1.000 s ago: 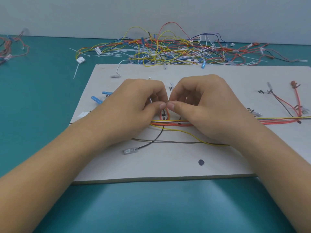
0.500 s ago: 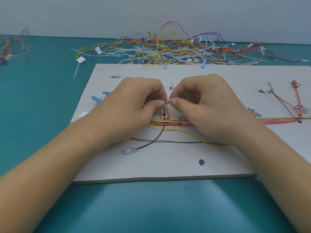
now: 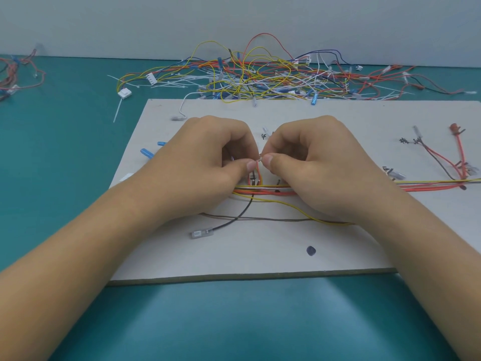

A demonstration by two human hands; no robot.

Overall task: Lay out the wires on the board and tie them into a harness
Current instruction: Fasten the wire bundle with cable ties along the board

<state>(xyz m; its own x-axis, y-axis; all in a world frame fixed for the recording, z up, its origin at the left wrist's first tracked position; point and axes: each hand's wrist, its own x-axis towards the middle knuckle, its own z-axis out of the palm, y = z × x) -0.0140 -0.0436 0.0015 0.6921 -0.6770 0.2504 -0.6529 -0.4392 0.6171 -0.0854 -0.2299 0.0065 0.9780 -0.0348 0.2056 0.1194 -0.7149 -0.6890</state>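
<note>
From the head camera, a pale board [image 3: 260,259] lies on a teal table [image 3: 65,157], and both hands work at its middle. The left hand [image 3: 205,165] and the right hand [image 3: 315,162] are brought together, knuckles up and fingers curled, their thumb tips almost touching. Between thumb and forefinger each pinches the top of a pair of orange wires [image 3: 259,174] that rise from the wire bundle [image 3: 263,190]. A tiny pale piece shows at the pinch, too small to tell what it is. The bundle, in red, orange, yellow and white, runs left to right across the board under both hands and on to the right edge. Just nearer the camera, a yellow wire [image 3: 299,211] slants away from the bundle under the right wrist. A grey-brown wire [image 3: 270,219] lies flat below it, crossed by a black wire [image 3: 234,220] ending in a clear terminal [image 3: 202,233]. A dark dot [image 3: 311,250] marks the board nearer its front edge. At the right, red wires [image 3: 462,157] branch toward the back. Blue terminals [image 3: 146,153] lie just beside the left hand. Behind the board sits a tangled pile of loose wires [image 3: 260,79], with a white connector [image 3: 124,93] at its left.
</note>
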